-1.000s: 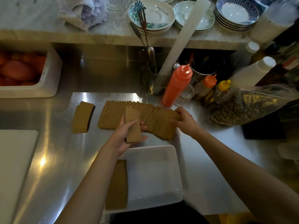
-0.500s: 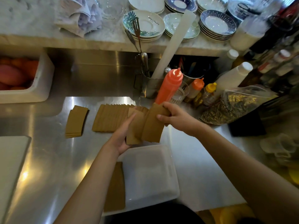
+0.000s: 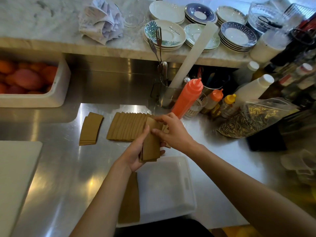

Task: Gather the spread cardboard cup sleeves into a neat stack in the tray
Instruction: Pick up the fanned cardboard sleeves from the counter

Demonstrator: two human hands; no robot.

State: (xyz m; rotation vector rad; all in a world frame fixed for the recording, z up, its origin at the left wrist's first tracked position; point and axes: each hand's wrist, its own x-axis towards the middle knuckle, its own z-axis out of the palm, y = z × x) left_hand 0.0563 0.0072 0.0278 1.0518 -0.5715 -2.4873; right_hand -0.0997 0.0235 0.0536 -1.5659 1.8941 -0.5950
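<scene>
Brown cardboard fills the middle of the head view. I see the left hand (image 3: pixel 135 155) cupped under a small bunch of cup sleeves (image 3: pixel 150 144), fingers wrapped around its lower end. The right hand (image 3: pixel 171 132) pinches the same bunch near the top, thumb on the front face, so both hands are closed on it, above the far edge of the white tray (image 3: pixel 171 190). A short stack of sleeves (image 3: pixel 129 199) already lies flat along the tray's left side. Behind the hands, a fanned row of sleeves (image 3: pixel 126 127) remains spread on the steel counter (image 3: pixel 59 168), and a separate small pile (image 3: pixel 90 129) sits just to its left. An orange squeeze bottle (image 3: pixel 187 97) stands near the row's right end.
</scene>
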